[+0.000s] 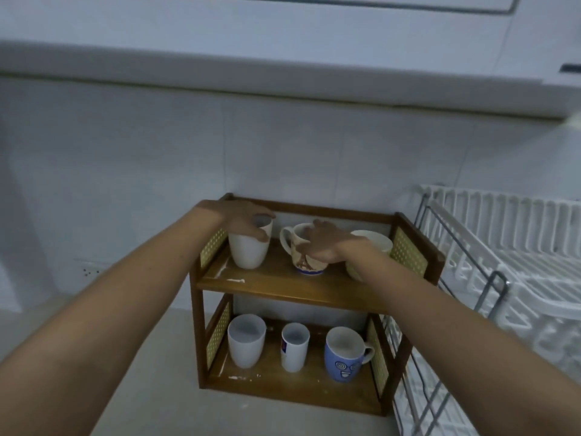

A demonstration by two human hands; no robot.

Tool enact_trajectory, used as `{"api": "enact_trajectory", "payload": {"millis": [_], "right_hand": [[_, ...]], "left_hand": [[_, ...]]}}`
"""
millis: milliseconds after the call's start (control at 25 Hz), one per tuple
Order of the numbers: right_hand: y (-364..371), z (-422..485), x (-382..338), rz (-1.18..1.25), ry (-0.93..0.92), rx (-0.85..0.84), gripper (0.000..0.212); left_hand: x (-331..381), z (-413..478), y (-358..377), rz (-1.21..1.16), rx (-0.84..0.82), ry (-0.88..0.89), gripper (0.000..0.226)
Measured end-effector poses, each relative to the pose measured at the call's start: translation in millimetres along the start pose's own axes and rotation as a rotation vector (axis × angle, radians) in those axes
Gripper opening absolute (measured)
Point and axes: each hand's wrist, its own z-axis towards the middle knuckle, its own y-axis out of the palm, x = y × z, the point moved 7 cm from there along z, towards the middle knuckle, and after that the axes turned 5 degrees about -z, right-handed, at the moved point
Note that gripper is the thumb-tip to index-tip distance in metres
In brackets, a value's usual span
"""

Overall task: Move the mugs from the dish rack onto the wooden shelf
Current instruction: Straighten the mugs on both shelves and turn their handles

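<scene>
Our left hand [243,220] reaches over the rim of a plain white mug [248,247] at the left end of the upper tier, fingers curled down onto its lip and thumb against its near side, so the hand is closed on the mug from above. Our right hand [320,243] lies over a brown-patterned mug [303,256] at the middle of the same tier, palm against its right side and fingers bent across its mouth; the handle points left, free of the hand. Just beside that wrist, partly hidden by the right forearm, stands a cream mug [374,243] at the right end of the tier.

All three rest upright on the top board of the wooden shelf [283,287], a two-tier stand with pale woven side panels, placed on a light counter [151,388] against a tiled wall [283,146].

The lower tier holds three more upright mugs, well apart: a white mug [246,341] at left, a narrow white cup [295,347] with a small printed mark in the middle, and a blue mug [344,355] with a spiral-eyed face at right, handle turned right.

To the right of the shelf, touching or nearly so, is the white dish rack [509,253] with metal wire supports; its visible slots hold no mugs.
</scene>
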Motion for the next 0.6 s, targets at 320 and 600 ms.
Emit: {"api": "enact_trajectory", "payload": {"millis": [320, 600], "right_hand": [[-21.5, -10.5, 5.8, 0.195, -0.102, 0.098, 0.061], [-22.3, -14.8, 14.3, 0.276, -0.126, 0.052, 0.06]], "left_hand": [[-5.6, 2.8, -19.1, 0.155, -0.051, -0.292, 0.103], [-12.8, 3.5, -14.9, 0.145, -0.075, -0.095, 0.095]]}}
